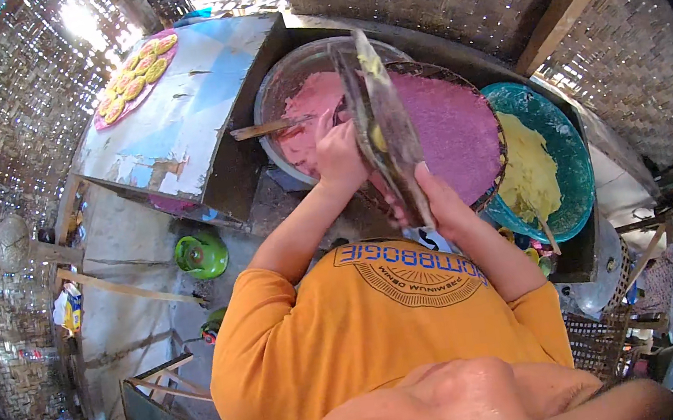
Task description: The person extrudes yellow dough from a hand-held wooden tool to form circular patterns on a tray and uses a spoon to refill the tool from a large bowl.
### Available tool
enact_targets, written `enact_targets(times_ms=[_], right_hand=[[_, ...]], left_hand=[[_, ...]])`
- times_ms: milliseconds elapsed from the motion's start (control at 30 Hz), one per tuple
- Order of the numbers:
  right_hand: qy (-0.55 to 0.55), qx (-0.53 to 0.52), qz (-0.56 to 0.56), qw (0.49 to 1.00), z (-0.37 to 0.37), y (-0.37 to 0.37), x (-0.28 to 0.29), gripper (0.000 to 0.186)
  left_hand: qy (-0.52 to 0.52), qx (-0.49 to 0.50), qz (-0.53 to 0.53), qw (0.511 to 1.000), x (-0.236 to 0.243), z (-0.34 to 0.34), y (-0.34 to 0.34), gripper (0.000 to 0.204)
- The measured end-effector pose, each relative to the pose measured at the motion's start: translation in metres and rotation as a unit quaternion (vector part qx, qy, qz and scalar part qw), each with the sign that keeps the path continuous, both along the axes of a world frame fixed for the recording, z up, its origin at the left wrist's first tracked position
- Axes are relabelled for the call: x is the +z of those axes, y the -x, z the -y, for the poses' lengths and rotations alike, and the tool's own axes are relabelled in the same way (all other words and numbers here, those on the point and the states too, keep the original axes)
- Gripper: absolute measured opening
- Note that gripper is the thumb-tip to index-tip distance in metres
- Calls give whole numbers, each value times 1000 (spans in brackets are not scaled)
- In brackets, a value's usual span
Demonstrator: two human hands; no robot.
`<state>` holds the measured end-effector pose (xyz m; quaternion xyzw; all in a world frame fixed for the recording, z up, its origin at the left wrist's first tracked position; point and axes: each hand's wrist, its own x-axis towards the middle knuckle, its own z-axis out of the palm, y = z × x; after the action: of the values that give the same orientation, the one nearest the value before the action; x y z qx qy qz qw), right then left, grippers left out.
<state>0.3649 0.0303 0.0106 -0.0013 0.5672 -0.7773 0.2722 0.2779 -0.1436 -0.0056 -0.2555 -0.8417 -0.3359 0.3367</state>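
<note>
Wooden board (395,123) tilts between the left hand (338,158) and right hand (443,199), both grasping it above a basket (502,143) of pink-purple meal (448,129) — its length hides part of the basket and the grey basin (298,68). Teal basin (581,171) sits right; yellow flower-shaped pieces (139,75) lie left, on the counter (232,53).

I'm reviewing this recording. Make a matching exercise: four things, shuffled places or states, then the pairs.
1. Wooden boards
2. Teal basin
3. Dark-rimmed container
4. Pink sheet

A. Beneath yellow pieces
B. Holding a purple-pink mass
C. Between the left hand and right hand
D. Holding a yellow mass

Pairs: 1-C, 2-D, 3-B, 4-A
</note>
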Motion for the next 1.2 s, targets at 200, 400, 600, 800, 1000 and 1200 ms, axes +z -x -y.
enact_targets(times_ms=[200, 400, 600, 800, 1000, 1200], right_hand=[[6, -20, 79, 997, -54, -8, 4, 66], [-91, 13, 111, 990, -81, -5, 17, 64], [-279, 7, 71, 958, -99, 6, 24, 59], [-327, 20, 68, 943, -94, 6, 31, 59], [-331, 7, 42, 943, -73, 12, 14, 59], [-394, -14, -35, 918, -70, 27, 8, 54]], left_hand=[[-470, -414, 370, 686, 38, -14, 40, 48], [-651, -522, 439, 334, 19, -30, 86, 63], [-688, -513, 425, 287, -22, -56, 92, 59], [-707, -476, 436, 289, -45, -54, 86, 57], [-718, -410, 452, 335, -34, -30, 90, 54], [-693, -427, 430, 391, -30, -24, 110, 56]])
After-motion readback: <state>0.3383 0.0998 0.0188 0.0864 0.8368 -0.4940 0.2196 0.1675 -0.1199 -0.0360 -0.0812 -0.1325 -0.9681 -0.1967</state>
